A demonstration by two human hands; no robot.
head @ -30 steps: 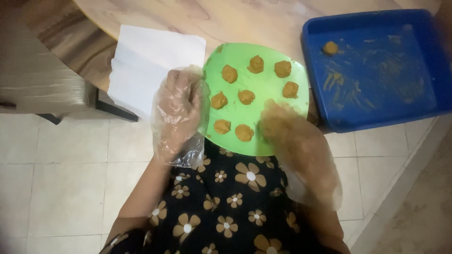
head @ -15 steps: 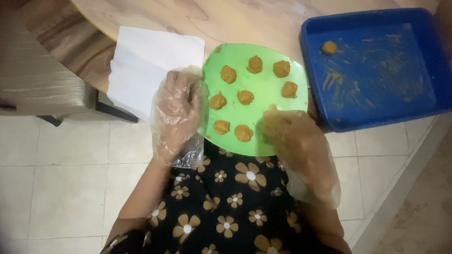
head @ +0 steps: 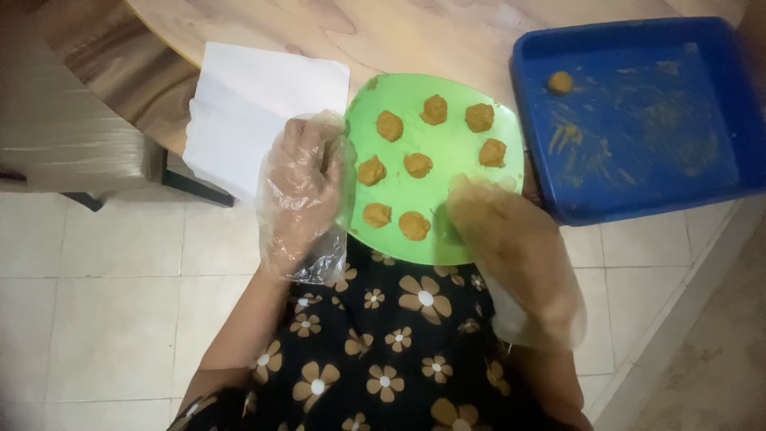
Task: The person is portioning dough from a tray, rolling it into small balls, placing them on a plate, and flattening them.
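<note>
A green plate (head: pixel 447 152) sits at the near edge of a wooden table and carries several brown dough balls (head: pixel 417 165) set in rows. My left hand (head: pixel 302 195), in a loose clear plastic glove, grips the plate's left rim. My right hand (head: pixel 511 251), also gloved and smeared with brown paste, rests with its fingertips on the plate's lower right part. Whether something is under those fingers is hidden.
A blue rectangular tray (head: pixel 638 187), smeared with brown paste and holding one dough ball (head: pixel 559 82), stands right of the plate. A white paper sheet (head: pixel 255 112) hangs over the table edge at left. Below are a tiled floor and my flowered black dress.
My right hand has stayed at the plate's lower right, shifting only slightly. The left hand keeps its hold on the rim.
</note>
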